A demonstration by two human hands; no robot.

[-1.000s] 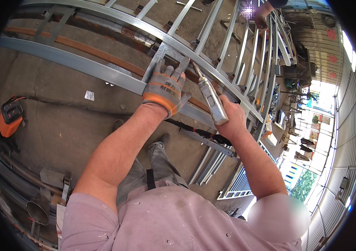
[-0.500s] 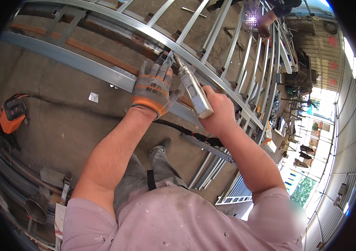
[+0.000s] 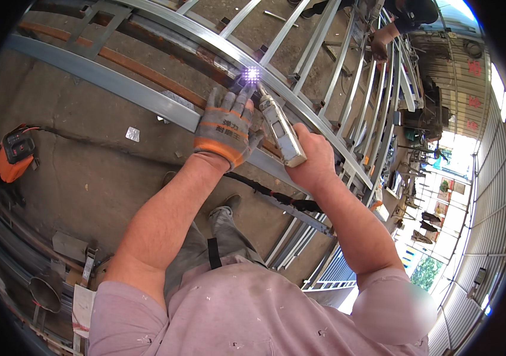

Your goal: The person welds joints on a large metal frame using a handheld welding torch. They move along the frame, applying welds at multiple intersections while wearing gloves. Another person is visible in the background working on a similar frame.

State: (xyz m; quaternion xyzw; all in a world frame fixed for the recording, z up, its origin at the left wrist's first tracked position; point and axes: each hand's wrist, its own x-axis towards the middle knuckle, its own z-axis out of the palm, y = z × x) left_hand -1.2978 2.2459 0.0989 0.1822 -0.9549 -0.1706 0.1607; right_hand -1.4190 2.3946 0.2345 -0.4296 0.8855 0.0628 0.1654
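Note:
My bare right hand [image 3: 315, 154] is closed around a silver handheld welding gun [image 3: 281, 130]. The gun's tip points up and left at a steel frame rail [image 3: 205, 38], where a bright violet-white welding spark [image 3: 252, 75] glows. My left hand [image 3: 224, 126] wears a grey and orange work glove. Its fingers stretch out flat towards the spark, just left of the gun's nozzle. The glare hides what the fingertips touch. Beneath the gloved hand runs a second grey steel beam [image 3: 104, 80], with a rusty brown bar [image 3: 146, 76] between it and the rail.
An orange and black machine [image 3: 15, 157] stands on the floor at left. A black cable [image 3: 265, 191] passes below my hands. At far right, a co-worker's hand [image 3: 379, 48] is beside more frame bars [image 3: 343, 77]. Metal lengths [image 3: 291, 243] lie lower right.
A welding spark now glows at my gun's tip; none was there before. The co-worker's spark has gone out. Both my hands sit slightly further right and lower in view.

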